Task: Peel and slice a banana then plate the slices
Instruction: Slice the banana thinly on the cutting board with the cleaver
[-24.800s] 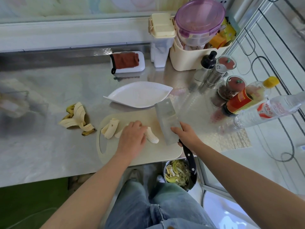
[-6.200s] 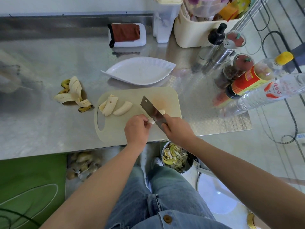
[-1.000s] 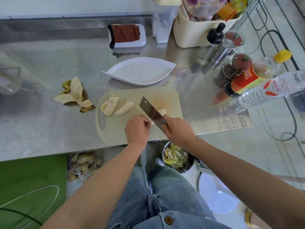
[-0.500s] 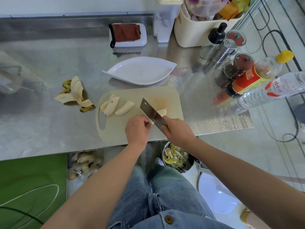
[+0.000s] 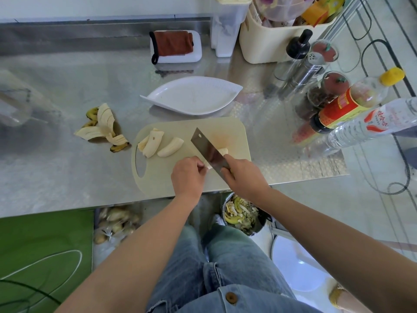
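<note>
item: piece (image 5: pixel 207 165), a peeled banana stub under the cut. it lies on the board (image 5: pixel 158 177) between the two hands. one end is tucked under the left fingertips and the other meets the blade; only a sliver shows.

left hand (image 5: pixel 188 175): fingers curled, pinching the piece from above, knuckles toward the blade.

right hand (image 5: pixel 242 175): closed round the handle of the knife (image 5: pixel 207 147), which is hidden under the palm. the blade slants away from the wrist, its edge down at the piece.

slices (image 5: pixel 224 151): a small stack just beyond the right hand's knuckles, on the blade's far side from the left hand.

lengths (image 5: pixel 158 144): uncut peeled banana, ahead of the left hand and to its outer side, apart from both hands.

plate (image 5: pixel 191 98): white, leaf-shaped, past the board's far edge, ahead of both hands. it holds nothing.

peel (image 5: pixel 101 127): on the counter, well out to the left hand's outer side.

handling, judged: light, soft flesh that bruises and smears under pressure. the cut faces are likely tacky and slick, so the slices may cling to the blade.

hold, judged: take the stub lightly across its sides, fingertips tucked back from the edge as it shortens. to plate the slices, lift them by their rims or carry them on the flat of the blade.
</note>
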Tool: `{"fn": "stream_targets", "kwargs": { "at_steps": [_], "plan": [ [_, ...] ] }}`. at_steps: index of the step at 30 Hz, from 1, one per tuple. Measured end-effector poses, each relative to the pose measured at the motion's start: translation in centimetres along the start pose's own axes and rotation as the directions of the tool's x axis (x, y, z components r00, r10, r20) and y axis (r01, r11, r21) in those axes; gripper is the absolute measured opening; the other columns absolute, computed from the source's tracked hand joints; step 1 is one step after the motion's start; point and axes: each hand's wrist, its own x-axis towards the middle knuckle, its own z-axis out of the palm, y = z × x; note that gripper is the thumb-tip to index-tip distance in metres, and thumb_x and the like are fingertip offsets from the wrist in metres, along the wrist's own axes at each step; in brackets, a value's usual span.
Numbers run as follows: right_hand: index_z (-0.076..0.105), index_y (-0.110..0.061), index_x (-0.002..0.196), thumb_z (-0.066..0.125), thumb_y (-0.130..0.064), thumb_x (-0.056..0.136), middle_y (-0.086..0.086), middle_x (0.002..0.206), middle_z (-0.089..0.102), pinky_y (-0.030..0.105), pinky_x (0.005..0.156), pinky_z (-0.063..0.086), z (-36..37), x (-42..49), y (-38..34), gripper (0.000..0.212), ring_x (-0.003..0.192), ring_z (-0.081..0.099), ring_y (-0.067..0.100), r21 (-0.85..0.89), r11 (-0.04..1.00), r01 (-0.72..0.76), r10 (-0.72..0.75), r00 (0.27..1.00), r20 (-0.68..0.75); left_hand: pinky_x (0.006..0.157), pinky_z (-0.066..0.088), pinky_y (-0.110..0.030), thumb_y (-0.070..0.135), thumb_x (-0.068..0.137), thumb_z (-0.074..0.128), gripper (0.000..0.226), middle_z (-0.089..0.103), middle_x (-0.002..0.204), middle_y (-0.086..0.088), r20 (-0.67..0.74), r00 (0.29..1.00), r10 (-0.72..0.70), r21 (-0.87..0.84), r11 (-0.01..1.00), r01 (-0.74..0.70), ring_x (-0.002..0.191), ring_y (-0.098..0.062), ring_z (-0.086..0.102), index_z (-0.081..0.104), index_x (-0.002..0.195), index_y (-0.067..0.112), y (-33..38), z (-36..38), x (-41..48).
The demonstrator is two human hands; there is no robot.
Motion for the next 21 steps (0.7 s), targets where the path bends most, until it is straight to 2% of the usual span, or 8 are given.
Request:
{"fn": "stream_targets", "kwargs": {
  "at_steps": [3, 8, 13, 17, 21],
  "plan": [
    [0.045, -0.012, 0.097, 0.042, -0.023, 0.096, 0.007, 0.076, 0.056, 0.031, 0.055, 0.033, 0.01, 0.11, -0.12, 0.011, 0.065, 0.049, 0.028, -0.019, 1.000, -0.001, 0.001, 1.000, 0.015, 0.069, 0.047, -0.031, 0.029, 0.083, 0.071, 0.009, 0.070, 0.084, 0.004, 0.004, 1.000, -0.010, -0.002, 1.000, 0.010, 0.081, -0.018, 0.062, 0.072, 0.085, 0.020, 0.08, -0.06, 0.00],
    [0.044, -0.011, 0.100, 0.039, -0.023, 0.097, 0.007, 0.077, 0.052, 0.031, 0.056, 0.032, 0.41, 0.09, -0.36, 0.013, 0.068, 0.049, 0.030, -0.071, 0.997, -0.038, 0.043, 0.997, 0.071, 0.066, 0.045, -0.029, 0.030, 0.084, 0.070, 0.009, 0.069, 0.083, 0.005, 0.003, 1.000, -0.003, -0.006, 1.000, 0.003, 0.078, -0.017, 0.061, 0.072, 0.084, 0.020, 0.12, -0.15, -0.06],
    [0.036, -0.016, 0.090, 0.040, -0.024, 0.097, 0.007, 0.075, 0.051, 0.032, 0.055, 0.032, 0.28, 0.07, -0.16, 0.012, 0.066, 0.047, 0.029, -0.063, 0.997, -0.034, 0.039, 0.997, 0.072, 0.067, 0.045, -0.029, 0.031, 0.084, 0.070, 0.009, 0.069, 0.084, 0.006, 0.010, 1.000, -0.013, -0.008, 1.000, 0.013, 0.080, -0.016, 0.061, 0.072, 0.085, 0.022, 0.01, -0.07, -0.01],
    [0.042, -0.014, 0.090, 0.043, -0.024, 0.096, 0.004, 0.072, 0.053, 0.031, 0.053, 0.034, 0.06, -0.11, -0.09, 0.011, 0.065, 0.052, 0.028, 0.005, 1.000, -0.014, 0.014, 1.000, 0.005, 0.069, 0.048, -0.031, 0.030, 0.084, 0.070, 0.009, 0.070, 0.084, 0.005, 0.016, 1.000, -0.005, -0.003, 1.000, 0.005, 0.080, -0.017, 0.062, 0.072, 0.085, 0.021, 0.00, -0.18, 0.05],
    [0.034, -0.019, 0.085, 0.043, -0.024, 0.096, 0.003, 0.070, 0.049, 0.032, 0.054, 0.031, -0.09, -0.17, -0.15, 0.015, 0.064, 0.046, 0.027, -0.009, 1.000, 0.001, 0.000, 1.000, 0.015, 0.071, 0.049, -0.033, 0.028, 0.084, 0.069, 0.008, 0.071, 0.084, 0.003, 0.025, 1.000, -0.013, -0.004, 1.000, 0.013, 0.081, -0.019, 0.063, 0.072, 0.085, 0.021, 0.01, -0.24, 0.06]
  ]
}}
